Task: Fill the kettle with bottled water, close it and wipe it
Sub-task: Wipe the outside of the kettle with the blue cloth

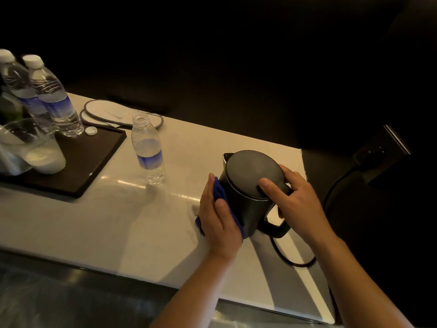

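- Near the right end of the pale counter point(123, 223) stands 1 black kettle point(246, 185), upright, lid shut, its long axis vertical; the spout points away from the person and slightly left, the handle toward the person's right.
- 1 left hand point(220, 218) lies flat against the kettle's left wall, fingers nearly straight and together, pressing 1 blue cloth point(221, 192) between palm and kettle.
- 1 right hand point(295, 195) curls around the top of the handle, thumb resting on the lid's near edge, the other fingers wrapped behind.
- 1 black cord point(283, 254) loops on the counter from under the handle toward the right edge.
- 3 water bottles in all: 1 open bottle point(149, 150), uncapped and about half full, stands alone on the counter left of the kettle, well apart from it; 2 capped bottles point(47, 95) stand side by side at the far left corner of 1 dark tray point(89, 159).
- 1 loose white cap point(91, 131) lies on the tray near the capped pair.
- 1 pair of flat slippers point(111, 112) lies beyond the tray at the counter's far edge.
- Clear wrapped items sit at the tray's left; what they are I cannot tell.
- Bare counter stretches between tray, open bottle and near edge; the kettle sits close to the right edge.
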Motion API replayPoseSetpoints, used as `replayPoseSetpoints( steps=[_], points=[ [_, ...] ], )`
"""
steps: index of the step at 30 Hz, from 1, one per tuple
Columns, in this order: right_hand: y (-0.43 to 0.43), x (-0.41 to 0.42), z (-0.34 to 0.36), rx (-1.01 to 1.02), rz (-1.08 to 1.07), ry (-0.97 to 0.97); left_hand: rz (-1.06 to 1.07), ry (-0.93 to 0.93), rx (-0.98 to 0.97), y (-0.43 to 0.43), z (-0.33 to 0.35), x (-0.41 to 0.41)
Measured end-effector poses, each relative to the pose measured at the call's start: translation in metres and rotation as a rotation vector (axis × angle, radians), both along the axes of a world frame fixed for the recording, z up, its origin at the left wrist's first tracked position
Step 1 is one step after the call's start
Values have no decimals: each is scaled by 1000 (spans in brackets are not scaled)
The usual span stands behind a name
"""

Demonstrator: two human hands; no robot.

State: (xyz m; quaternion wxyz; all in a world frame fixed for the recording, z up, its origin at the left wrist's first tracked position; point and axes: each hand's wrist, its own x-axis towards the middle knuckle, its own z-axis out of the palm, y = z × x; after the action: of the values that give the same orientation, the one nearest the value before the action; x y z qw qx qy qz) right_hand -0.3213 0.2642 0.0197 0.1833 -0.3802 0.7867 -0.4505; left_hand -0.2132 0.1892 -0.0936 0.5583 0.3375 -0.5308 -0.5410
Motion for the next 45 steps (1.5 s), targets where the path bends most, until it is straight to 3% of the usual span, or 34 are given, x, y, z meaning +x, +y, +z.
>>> replayPoseSetpoints(
  steps=[2,6,8,11,14,18,24,29,32,34,38,45],
  points=[
    [0,1,0,0,-3,1,-59,97,170,-2,4,4],
    [1,2,0,-10,-4,-28,-30,14,492,-11,35,3],
    [2,2,1,-16,6,-50,-10,24,426,0,55,1],
    [2,3,3,-29,34,-62,63,-138,49,28,78,-6],
    [1,5,6,-33,39,-80,33,-221,-106,20,75,-7],
    [1,5,8,-27,14,-105,-207,57,179,-21,46,3],
    [0,6,12,-3,10,-126,-554,-12,417,-69,52,13],
    [0,6,14,-2,-15,-110,-318,42,271,-21,62,13],
    [0,5,16,11,-7,-100,-146,-120,25,11,64,10],
    [0,4,18,30,5,-105,-150,-107,-15,3,58,7],
    [1,3,22,86,19,-110,-325,75,158,-28,39,10],
    [3,-3,21,120,9,-124,-749,10,517,-95,44,1]
  ],
)
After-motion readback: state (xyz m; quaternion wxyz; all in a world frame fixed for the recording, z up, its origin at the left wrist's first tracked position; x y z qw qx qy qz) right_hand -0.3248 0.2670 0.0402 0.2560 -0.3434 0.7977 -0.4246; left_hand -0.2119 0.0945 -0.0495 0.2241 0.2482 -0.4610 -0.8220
